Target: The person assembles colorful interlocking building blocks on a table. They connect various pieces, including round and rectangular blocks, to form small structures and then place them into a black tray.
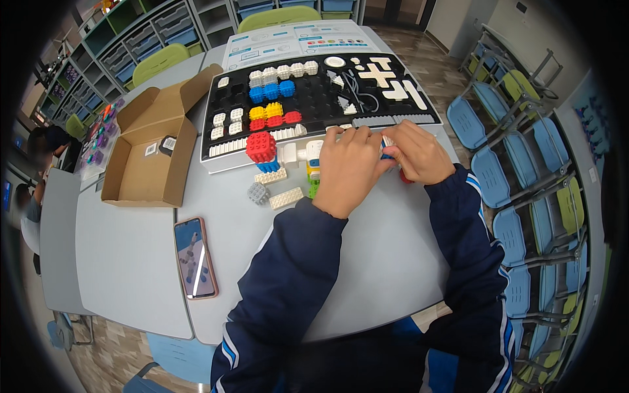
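Apparently left hand (pixel 354 164) and right hand (pixel 421 154) tight on a blue piece (pixel 385 156), a printed sheet (pixel 300 44) beyond.

We are pinching a small blue and white block piece (pixel 385 153) and covering most of it. Nearby, a yellow, white and blue block stack (pixel 313 173) is standing, with green showing low down.
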`<state>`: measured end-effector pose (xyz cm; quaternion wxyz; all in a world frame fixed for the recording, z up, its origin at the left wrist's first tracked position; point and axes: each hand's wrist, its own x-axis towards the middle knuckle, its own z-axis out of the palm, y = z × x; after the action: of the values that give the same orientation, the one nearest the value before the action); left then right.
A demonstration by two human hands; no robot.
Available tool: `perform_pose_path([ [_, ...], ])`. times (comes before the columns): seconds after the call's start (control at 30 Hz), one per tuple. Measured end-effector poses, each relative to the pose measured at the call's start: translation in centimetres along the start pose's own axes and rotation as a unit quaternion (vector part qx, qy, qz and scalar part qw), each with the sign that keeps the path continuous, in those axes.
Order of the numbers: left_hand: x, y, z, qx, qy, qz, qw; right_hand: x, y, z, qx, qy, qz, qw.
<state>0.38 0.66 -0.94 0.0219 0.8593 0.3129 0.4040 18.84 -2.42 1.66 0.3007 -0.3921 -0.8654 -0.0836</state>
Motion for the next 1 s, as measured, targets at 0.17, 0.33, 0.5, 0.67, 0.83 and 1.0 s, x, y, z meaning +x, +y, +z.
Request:
perform_pose_path([
  [0.17,-0.2,-0.3,0.0,0.014,-0.001,-0.003,1.0,0.3,0.3,0.7,-0.004,0.014,-0.044,0.999],
  [0.33,0.1,0.0,0.0,0.014,-0.002,0.001,1.0,0.1,0.6,0.7,-0.012,0.02,-0.046,0.999],
  [0.5,-0.1,-0.3,0.0,0.022,0.007,0.004,1.0,0.3,0.4,1.2,-0.044,0.045,-0.054,0.997],
  [0.67,-0.1,0.0,0.2,-0.001,0.015,0.021,1.0,0.7,0.8,0.7,-0.014,0.04,-0.029,0.999],
  [0.83,0.3,0.1,-0.6,-0.014,-0.045,0.003,0.999,-1.4,1.9,0.2,-0.027,0.16,0.06,0.985],
  [1.0,0.2,-0.2,-1.3,-0.046,-0.031,0.004,0.998,-8.8,-1.1,1.9,-0.065,0.04,0.096,0.992],
])
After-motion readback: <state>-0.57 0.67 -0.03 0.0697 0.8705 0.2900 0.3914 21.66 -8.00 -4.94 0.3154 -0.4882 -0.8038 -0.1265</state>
